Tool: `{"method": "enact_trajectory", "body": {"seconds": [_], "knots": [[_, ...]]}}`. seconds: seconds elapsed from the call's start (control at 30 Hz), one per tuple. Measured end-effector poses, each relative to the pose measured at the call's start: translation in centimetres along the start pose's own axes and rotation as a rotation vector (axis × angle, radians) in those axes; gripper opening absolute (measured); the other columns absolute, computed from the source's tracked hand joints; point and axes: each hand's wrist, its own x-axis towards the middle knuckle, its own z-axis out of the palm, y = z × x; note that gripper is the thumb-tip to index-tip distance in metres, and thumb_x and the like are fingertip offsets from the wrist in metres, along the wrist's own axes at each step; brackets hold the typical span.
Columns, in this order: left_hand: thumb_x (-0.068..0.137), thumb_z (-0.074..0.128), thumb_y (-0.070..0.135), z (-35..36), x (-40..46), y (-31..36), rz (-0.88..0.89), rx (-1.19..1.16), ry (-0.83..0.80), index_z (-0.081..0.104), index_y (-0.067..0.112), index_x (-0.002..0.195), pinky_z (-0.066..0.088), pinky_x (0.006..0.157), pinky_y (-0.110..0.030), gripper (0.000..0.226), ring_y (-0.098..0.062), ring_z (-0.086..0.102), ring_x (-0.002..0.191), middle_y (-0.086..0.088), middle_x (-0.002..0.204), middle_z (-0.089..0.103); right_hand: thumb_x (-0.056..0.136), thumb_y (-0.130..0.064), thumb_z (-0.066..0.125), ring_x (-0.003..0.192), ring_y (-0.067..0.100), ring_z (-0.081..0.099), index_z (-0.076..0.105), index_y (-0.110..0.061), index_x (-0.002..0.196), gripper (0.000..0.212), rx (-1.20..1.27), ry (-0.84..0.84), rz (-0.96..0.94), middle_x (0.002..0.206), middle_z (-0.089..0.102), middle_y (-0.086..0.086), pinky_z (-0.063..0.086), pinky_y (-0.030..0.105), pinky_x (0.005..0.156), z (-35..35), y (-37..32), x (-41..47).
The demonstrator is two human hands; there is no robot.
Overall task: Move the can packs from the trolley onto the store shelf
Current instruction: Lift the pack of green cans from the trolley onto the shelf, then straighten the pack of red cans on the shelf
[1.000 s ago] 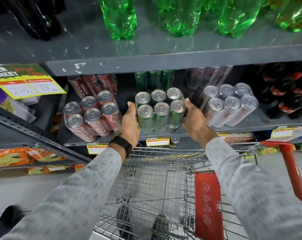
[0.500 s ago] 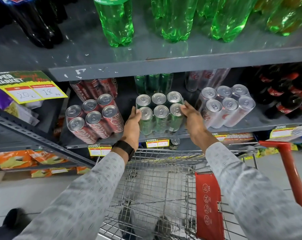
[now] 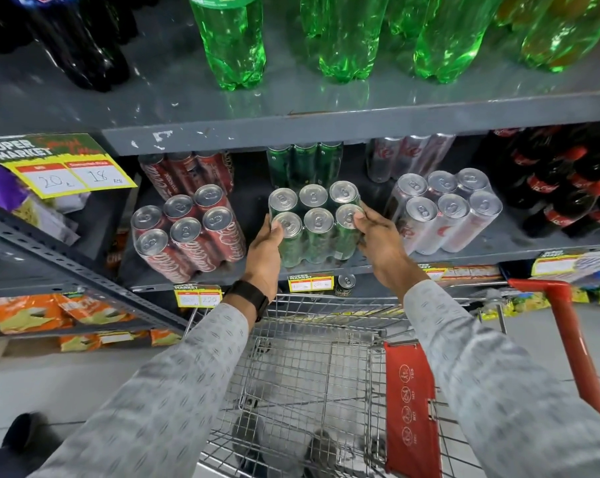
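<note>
On the grey metal store shelf point(image 3: 498, 248), middle level, sits the shrink-wrapped six-pack of green cans point(image 3: 317, 224), silver tops facing the camera, w/ its base near the front edge. Left hand point(image 3: 265, 248) grips the pack's left side, thumb over the lower-left can top. Right hand point(image 3: 377, 236) grips the right side, fingertips on the lower-right can top. Both hands closed on the pack.

Just left of it: shrink-wrapped six-pack of red cola cans point(image 3: 184, 232), tilted. Just right: shrink-wrapped six-pack of silver cans point(image 3: 446, 215), also tilted. More green cans stand behind the held pack.

Upper shelf carries tall green plastic bottles point(image 3: 234, 39) and dark ones at far left. Below the hands, silver wire trolley point(image 3: 312, 374) w/ red handle point(image 3: 567, 332); no packs visible in its basket. Black watch point(image 3: 248, 298) on left wrist.
</note>
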Motion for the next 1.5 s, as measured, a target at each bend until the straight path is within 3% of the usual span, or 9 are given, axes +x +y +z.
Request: {"method": "enact_trajectory", "body": {"seconds": [0.3,0.43,0.57,0.77,0.9,1.07,1.2,1.33,1.5], "knots": [[0.106,0.054,0.033,0.1,-0.5,0.7,-0.012,-0.016,-0.034,0.037,0.031,0.163,0.027,0.132,-0.045,0.059,-0.017,0.042,0.156,0.007,0.165,0.048,0.101,-0.011,0.055,0.139,0.022,0.052,0.051,-0.012,0.148,0.047,-0.010,0.023,0.013,0.148,0.059,0.007,0.037,0.042,0.120,0.2,0.3,0.4],[0.103,0.059,0.033,-1.2,-2.2,1.5,0.024,0.067,-0.005,0.030,0.026,0.166,0.028,0.132,-0.042,0.069,-0.014,0.039,0.157,0.006,0.170,0.038,0.098,-0.021,0.061,0.143,0.016,0.045,0.040,-0.012,0.154,0.060,-0.154,0.142,-0.062,0.156,0.049,0.002,0.031,0.032,0.122,1.1,0.0,-0.7],[0.101,0.064,0.019,-6.7,-5.9,2.8,0.322,0.304,-0.007,0.049,0.017,0.157,0.049,0.104,-0.006,0.057,0.008,0.059,0.131,0.010,0.154,0.053,0.098,-0.026,0.055,0.142,0.018,0.046,0.048,-0.014,0.150,0.054,-0.515,0.286,-0.402,0.153,0.052,0.005,0.032,0.025,0.118,3.1,-0.7,-3.2],[0.095,0.060,-0.004,-17.1,-7.8,3.4,0.531,0.370,0.448,0.077,0.006,0.119,0.060,0.103,-0.043,0.032,-0.032,0.077,0.106,-0.015,0.112,0.080,0.098,-0.015,0.055,0.124,0.015,0.063,0.062,-0.011,0.138,0.041,-0.658,0.134,-0.702,0.136,0.068,0.007,0.042,0.018,0.110,11.7,-0.9,-6.1],[0.101,0.054,-0.004,-20.0,-4.6,4.1,0.391,0.200,0.522,0.069,-0.004,0.125,0.059,0.089,-0.018,0.028,-0.019,0.070,0.098,-0.016,0.110,0.070,0.101,-0.025,0.053,0.137,0.020,0.054,0.050,-0.014,0.149,0.050,-0.696,-0.096,-0.473,0.150,0.057,0.006,0.041,0.035,0.116,18.8,1.6,-5.8],[0.105,0.054,0.008,-19.7,-2.5,4.4,0.265,0.150,0.191,0.056,0.003,0.148,0.048,0.116,-0.042,0.043,-0.023,0.063,0.129,-0.009,0.139,0.067,0.100,-0.032,0.053,0.139,0.026,0.052,0.040,-0.017,0.155,0.058,-0.618,-0.059,-0.134,0.154,0.052,0.008,0.039,0.038,0.117,22.5,3.2,-3.7],[0.105,0.056,0.015,-20.2,-2.2,4.8,0.272,0.103,0.190,0.059,0.005,0.147,0.047,0.120,-0.050,0.042,-0.030,0.062,0.138,-0.014,0.143,0.068,0.095,-0.016,0.062,0.114,0.022,0.068,0.067,-0.012,0.129,0.035,-0.397,-0.004,-0.109,0.126,0.073,0.009,0.053,0.046,0.104,23.0,3.7,-2.9],[0.107,0.053,0.018,-21.2,-1.1,5.7,0.247,0.094,0.210,0.062,0.005,0.144,0.046,0.121,-0.044,0.040,-0.028,0.063,0.137,-0.014,0.140,0.070,0.093,-0.012,0.066,0.091,0.004,0.069,0.069,-0.016,0.130,0.037,-0.316,-0.021,-0.132,0.104,0.076,-0.007,0.059,0.020,0.075,23.3,4.3,-3.7],[0.107,0.052,0.015,-22.3,-0.3,6.6,0.176,0.065,0.231,0.066,-0.002,0.137,0.043,0.123,-0.045,0.037,-0.026,0.064,0.132,-0.015,0.136,0.071,0.093,-0.013,0.069,0.107,0.010,0.069,0.064,-0.013,0.136,0.043,-0.255,-0.003,-0.137,0.122,0.073,-0.002,0.057,0.020,0.085,23.8,5.7,-4.6]]}}
